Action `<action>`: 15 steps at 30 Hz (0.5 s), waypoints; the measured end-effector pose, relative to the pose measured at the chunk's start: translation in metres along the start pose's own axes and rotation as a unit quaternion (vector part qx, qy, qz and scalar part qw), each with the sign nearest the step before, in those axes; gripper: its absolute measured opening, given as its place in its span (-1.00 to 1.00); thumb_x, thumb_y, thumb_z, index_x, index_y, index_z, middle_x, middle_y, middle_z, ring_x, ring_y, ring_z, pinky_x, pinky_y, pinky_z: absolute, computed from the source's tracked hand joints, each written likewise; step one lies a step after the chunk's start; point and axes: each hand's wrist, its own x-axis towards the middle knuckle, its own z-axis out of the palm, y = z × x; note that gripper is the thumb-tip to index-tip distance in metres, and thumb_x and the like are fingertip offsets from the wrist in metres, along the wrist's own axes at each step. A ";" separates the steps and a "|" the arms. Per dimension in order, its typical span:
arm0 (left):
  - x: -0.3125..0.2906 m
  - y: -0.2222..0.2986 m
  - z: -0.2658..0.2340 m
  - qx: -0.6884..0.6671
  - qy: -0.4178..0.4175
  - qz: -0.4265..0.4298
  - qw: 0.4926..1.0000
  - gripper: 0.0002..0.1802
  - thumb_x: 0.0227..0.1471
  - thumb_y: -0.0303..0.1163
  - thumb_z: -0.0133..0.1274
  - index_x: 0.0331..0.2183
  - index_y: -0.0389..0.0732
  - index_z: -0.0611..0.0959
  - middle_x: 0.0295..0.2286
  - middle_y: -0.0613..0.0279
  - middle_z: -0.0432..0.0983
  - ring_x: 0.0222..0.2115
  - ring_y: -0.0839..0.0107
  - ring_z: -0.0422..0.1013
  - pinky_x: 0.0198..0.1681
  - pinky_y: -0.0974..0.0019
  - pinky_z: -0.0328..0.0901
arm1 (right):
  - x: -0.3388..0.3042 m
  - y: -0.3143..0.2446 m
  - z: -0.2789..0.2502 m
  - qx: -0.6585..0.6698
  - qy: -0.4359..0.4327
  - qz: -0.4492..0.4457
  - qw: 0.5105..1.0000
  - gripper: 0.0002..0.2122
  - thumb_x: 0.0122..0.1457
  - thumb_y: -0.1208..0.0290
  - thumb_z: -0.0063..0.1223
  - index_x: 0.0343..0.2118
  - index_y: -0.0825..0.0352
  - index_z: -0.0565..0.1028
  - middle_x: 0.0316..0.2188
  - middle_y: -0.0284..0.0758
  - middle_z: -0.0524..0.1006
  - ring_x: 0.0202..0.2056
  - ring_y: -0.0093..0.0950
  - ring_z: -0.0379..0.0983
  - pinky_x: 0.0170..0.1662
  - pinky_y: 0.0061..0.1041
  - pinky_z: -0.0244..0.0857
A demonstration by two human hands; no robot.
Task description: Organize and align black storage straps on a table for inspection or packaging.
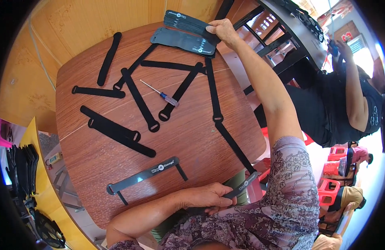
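At the table's near edge, my left hand (215, 195) is closed around one end of a dark grey printed strip card (241, 187). Its free end points right and touches the lower end of a black hook-and-loop strap (235, 146). My right hand (223, 31) reaches to the far side, with thumb and fingers pinching the right end of a fanned stack of grey cards (186, 24). A second stack of cards (182, 41) lies just in front of it. Another printed card (146, 175), with black strap pieces sticking out below both ends, lies near the front edge.
Several black slotted straps (138, 100) are spread over the brown wooden table (188, 146). Among them lies a screwdriver (169, 99) with a blue and clear handle. A yellow wood panel (92, 21) stands behind. To the right, a co-worker in black (326, 100) sits beside a dark table (301, 37).
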 end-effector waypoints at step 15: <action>-0.001 0.006 0.000 0.023 0.008 0.001 1.000 -0.73 0.11 -0.27 -0.11 -0.24 -0.27 0.45 -0.65 0.43 0.26 -0.71 0.66 0.20 -0.67 0.54 0.13 | 0.015 0.014 -0.017 0.123 0.060 -0.019 0.990 -0.79 -0.04 0.52 0.05 -0.29 0.40 0.56 -0.46 -0.25 0.56 -0.40 -0.47 0.45 -0.27 -0.50 0.30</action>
